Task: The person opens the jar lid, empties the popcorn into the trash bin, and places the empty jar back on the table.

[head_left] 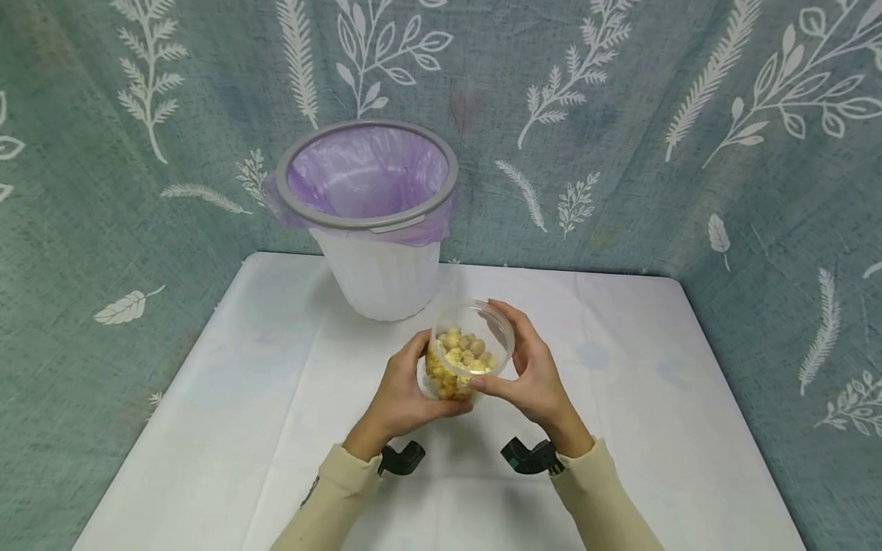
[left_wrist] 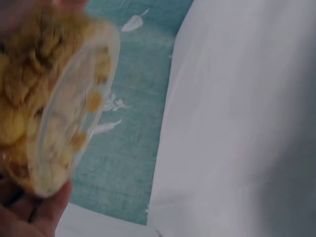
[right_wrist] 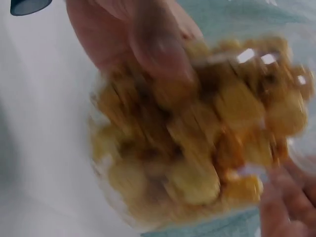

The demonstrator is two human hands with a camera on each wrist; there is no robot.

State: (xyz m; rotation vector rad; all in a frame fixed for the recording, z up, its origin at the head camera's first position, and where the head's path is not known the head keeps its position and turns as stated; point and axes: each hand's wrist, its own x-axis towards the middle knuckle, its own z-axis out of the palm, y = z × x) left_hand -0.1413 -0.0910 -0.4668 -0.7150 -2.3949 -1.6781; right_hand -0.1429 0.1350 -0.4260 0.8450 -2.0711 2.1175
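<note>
A clear round plastic jar [head_left: 441,373], tilted, is held between both hands above the white table. Popcorn-like yellow pieces [head_left: 467,350] fill part of it. My left hand [head_left: 403,394] grips the jar's left side and lower part, thumb along the side. On the other side, my right hand [head_left: 530,371] grips near the wide round rim, its thumb at the front. In the left wrist view the jar [left_wrist: 29,89] is blurred, with fingertips at its edge. The right wrist view shows the jar's contents [right_wrist: 197,148] close up, a thumb pressed on the wall.
A white bin [head_left: 382,275] with a grey rim and a purple liner stands at the table's back, left of and behind the jar. Blue-green leaf-patterned cloth [head_left: 586,176] surrounds the white-covered table [head_left: 641,398].
</note>
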